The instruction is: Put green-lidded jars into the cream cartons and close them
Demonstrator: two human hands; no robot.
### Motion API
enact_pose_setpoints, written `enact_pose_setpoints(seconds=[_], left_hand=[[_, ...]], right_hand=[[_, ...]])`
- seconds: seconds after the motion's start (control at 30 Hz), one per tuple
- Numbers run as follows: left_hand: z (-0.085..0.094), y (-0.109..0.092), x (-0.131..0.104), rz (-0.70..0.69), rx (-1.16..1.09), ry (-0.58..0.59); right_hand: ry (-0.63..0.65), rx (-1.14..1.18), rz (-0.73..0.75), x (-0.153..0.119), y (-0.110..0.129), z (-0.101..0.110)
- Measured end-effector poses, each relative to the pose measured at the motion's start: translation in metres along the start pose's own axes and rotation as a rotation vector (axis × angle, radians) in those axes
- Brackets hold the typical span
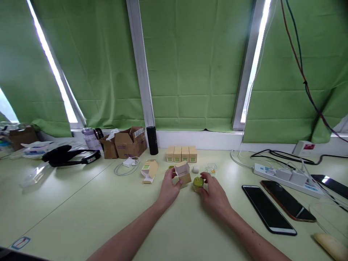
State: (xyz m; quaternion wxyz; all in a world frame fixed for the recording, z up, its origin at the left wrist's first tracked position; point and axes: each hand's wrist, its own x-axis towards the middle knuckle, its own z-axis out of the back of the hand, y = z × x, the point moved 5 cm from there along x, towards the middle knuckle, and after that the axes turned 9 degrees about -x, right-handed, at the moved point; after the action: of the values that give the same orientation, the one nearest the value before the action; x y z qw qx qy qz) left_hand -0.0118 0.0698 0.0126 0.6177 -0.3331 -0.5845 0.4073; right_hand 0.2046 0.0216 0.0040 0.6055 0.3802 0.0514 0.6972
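Observation:
My left hand (170, 185) grips a small kraft-paper box (185, 177), tilted with its flap raised and its opening toward me. Just right of it, my right hand (213, 190) holds a small round green object (198, 182), which seems to sit in a clear cup, between thumb and fingers. Behind the hands lie a small white piece (195, 169) and a clear plastic cup (211, 168) with something yellow in it. An unfolded kraft box (149, 171) rests left of my left hand. Several closed kraft boxes (181, 154) stand in a row behind.
A white charger with cable (128, 162), cardboard boxes (130, 143) and a black cylinder (152, 140) are at back left. To the right lie phones (269, 209), a white power strip (288, 179) and loose cables. A black strapped device (70, 156) is far left.

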Motion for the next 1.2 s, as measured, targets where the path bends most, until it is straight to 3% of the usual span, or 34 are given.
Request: enact_pose_setpoints(seconds=[0.17,0.37,0.5,0.6,0.73,0.83,1.03,1.2], left_hand=[[-0.008,0.008,-0.006,0.067,0.014,0.152],[-0.018,0.002,-0.014,0.083,-0.015,0.268],[-0.015,-0.013,-0.014,0.011,-0.015,0.232],[-0.011,-0.034,-0.013,-0.128,-0.011,0.189],[-0.01,-0.053,-0.016,-0.256,0.058,0.214],[-0.012,-0.049,-0.016,-0.252,0.076,0.247],[-0.012,-0.031,-0.011,-0.207,0.047,0.173],[-0.012,-0.033,-0.01,-0.127,0.032,0.181]], right_hand=[[0.0,-0.022,-0.086,0.009,-0.021,0.005],[0.042,-0.024,-0.112,0.012,-0.028,0.004],[0.057,-0.052,-0.11,0.012,-0.025,0.006],[0.065,-0.075,-0.099,0.012,-0.023,0.007],[0.063,-0.095,-0.089,0.012,-0.021,0.007],[0.064,-0.102,-0.08,0.011,-0.022,0.006],[0.04,-0.087,-0.069,0.012,-0.023,0.006],[-0.067,0.018,-0.073,0.015,-0.017,0.017]])
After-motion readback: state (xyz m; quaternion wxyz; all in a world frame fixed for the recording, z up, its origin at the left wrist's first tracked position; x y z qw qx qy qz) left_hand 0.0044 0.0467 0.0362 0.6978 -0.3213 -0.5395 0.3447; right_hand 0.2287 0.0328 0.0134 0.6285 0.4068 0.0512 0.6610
